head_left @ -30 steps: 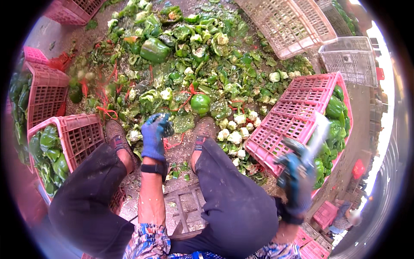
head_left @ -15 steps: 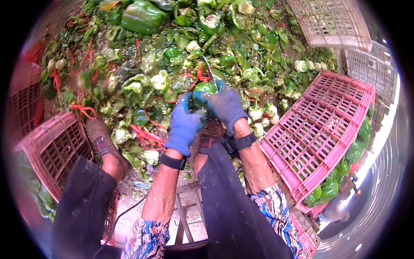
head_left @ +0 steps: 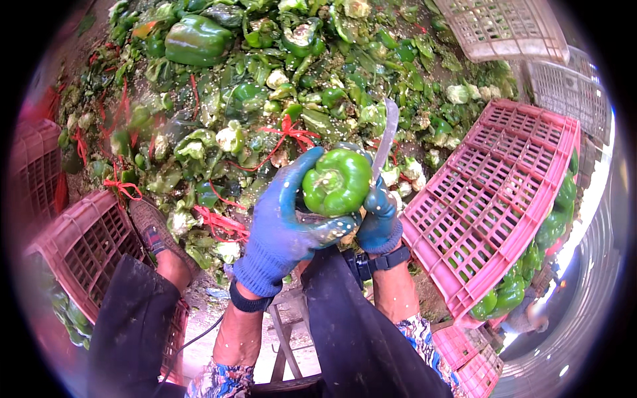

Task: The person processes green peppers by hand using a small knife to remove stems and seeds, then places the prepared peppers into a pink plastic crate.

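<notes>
My left hand (head_left: 285,219), in a blue knit glove with a teal coated palm, grips a green bell pepper (head_left: 337,182) between thumb and fingers. The pepper's ribbed end faces up toward me. Close beside it on the right, my right hand (head_left: 379,219), gloved alike, is closed around a knife whose handle is hidden in the fist. The curved knife blade (head_left: 386,136) points up and away, just right of the pepper. Beneath both hands, cut green pepper pieces, pale cores and seeds (head_left: 292,99) cover the ground.
A pink crate (head_left: 491,205) holding green peppers lies tilted at the right. Another pink crate (head_left: 86,245) with peppers stands left of my foot. Pale crates (head_left: 504,30) sit at the far right. Red ties (head_left: 222,225) and a large whole pepper (head_left: 198,41) lie among the scraps.
Both hands have come nearer and lower in view, and the pepper now shows large and in full. The knife has swung to the pepper's right side, its blade now fully visible.
</notes>
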Tool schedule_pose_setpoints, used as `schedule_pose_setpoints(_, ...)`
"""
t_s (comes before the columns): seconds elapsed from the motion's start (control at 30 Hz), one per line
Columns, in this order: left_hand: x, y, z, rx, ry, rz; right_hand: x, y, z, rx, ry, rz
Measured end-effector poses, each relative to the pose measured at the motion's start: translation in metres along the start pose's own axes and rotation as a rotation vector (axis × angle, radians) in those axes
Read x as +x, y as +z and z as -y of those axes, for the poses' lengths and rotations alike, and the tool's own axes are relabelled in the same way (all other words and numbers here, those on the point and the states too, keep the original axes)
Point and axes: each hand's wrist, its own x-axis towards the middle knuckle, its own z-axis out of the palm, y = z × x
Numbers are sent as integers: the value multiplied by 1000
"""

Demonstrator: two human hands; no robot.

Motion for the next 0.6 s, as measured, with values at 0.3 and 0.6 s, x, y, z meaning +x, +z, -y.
schedule_pose_setpoints(0.3, 5, -6, -6, 310, 301, -154, -20, 15, 37, -601, 81, -107)
schedule_pose_setpoints(0.6, 30, -13, -32, 576, 289, -168, -40, 42, 44, -1697, -330, -124)
